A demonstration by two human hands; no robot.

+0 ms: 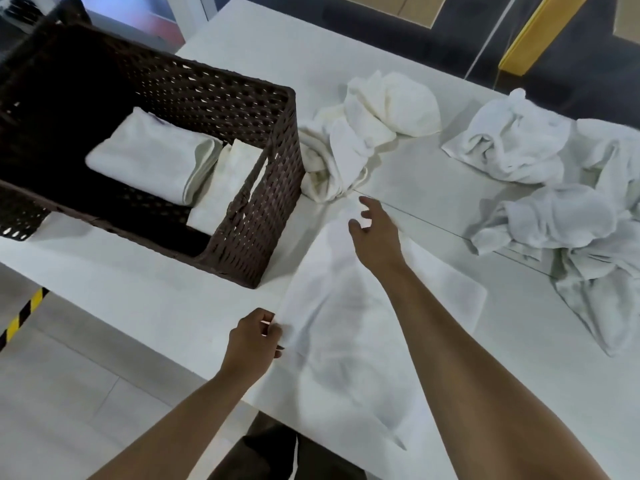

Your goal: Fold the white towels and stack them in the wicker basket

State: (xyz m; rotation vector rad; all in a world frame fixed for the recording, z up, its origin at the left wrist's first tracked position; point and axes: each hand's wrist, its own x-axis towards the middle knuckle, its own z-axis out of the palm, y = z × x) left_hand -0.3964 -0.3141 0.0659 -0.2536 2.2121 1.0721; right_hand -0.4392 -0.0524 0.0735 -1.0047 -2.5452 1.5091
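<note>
A white towel (346, 327) lies spread flat on the white table (145, 292) in front of me. My left hand (254, 336) pinches its near left corner at the table's front edge. My right hand (375, 233) hovers over the towel's far end, fingers spread and relaxed, holding nothing. The dark brown wicker basket (263, 188) stands at the left and holds two folded white towels (152, 157), one lying flat and one leaning against the right wall.
Crumpled white towels lie behind the basket's corner (367, 129) and in a pile at the right (554, 188). A seam runs across the tabletop. Black-and-yellow floor tape (20, 317) shows at the left; a yellow post (533, 32) stands beyond the table.
</note>
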